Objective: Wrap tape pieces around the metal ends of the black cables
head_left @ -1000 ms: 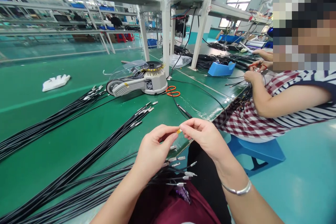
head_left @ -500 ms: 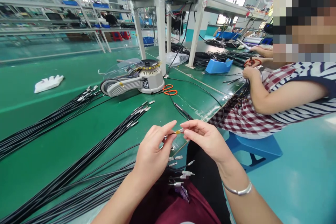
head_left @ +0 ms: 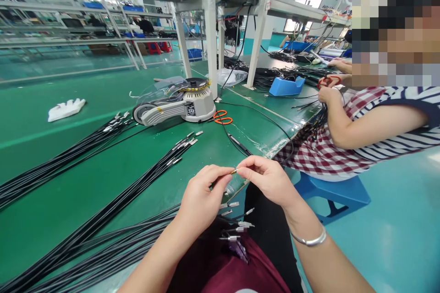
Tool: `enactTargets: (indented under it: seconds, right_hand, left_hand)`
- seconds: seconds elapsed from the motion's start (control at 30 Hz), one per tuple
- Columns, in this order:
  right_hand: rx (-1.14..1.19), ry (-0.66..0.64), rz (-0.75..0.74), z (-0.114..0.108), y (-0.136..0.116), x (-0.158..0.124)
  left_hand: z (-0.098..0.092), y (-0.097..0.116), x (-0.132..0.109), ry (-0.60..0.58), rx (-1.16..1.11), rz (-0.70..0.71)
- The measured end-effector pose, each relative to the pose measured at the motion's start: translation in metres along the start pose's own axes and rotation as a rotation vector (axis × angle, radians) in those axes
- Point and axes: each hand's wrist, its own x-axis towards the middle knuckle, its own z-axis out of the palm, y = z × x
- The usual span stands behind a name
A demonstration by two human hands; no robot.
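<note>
Over the table's near edge, my left hand (head_left: 203, 196) pinches a thin cable end (head_left: 234, 171) that carries a bit of yellow tape. My right hand (head_left: 266, 179) closes finger and thumb on the metal tip of the same piece; most of it is hidden by my fingers. Below my hands, several black cables with silver connectors (head_left: 240, 229) reach over my lap. A second bundle of black cables (head_left: 137, 184) lies to the left on the green table (head_left: 103, 155), its silver ends pointing away.
A round tape dispenser (head_left: 197, 103) stands behind my hands, with orange-handled scissors (head_left: 222, 117) beside it. Nearby lie a black pen (head_left: 239, 144), a third cable bundle (head_left: 51, 165) and a white glove (head_left: 66, 110). At right, a co-worker (head_left: 371, 123) sits on a blue stool (head_left: 337, 192), holding red-handled scissors.
My left fingers have closed down over the cable end, and less of the yellow tape and metal tip shows. Both hands stay in nearly the same place.
</note>
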Motion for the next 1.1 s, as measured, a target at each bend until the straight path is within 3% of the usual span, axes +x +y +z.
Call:
enactTargets:
  seconds: [0.2, 0.63, 0.8, 1.1]
  right_hand:
    - [0.083, -0.093, 0.138, 0.001, -0.009, 0.006]
    - [0.16, -0.071, 0.177, 0.013, -0.018, 0.007]
    - [0.102, -0.129, 0.192, 0.003, -0.018, 0.01]
    - [0.102, -0.002, 0.16, 0.0, 0.003, 0.01]
  left_hand:
    - [-0.007, 0.007, 0.005, -0.132, -0.31, -0.307]
    - [-0.007, 0.001, 0.004, -0.114, -0.578, -0.321]
    - [-0.011, 0.001, 0.005, -0.167, -0.472, -0.309]
    - [-0.034, 0.001, 0.007, -0.324, -0.02, -0.336]
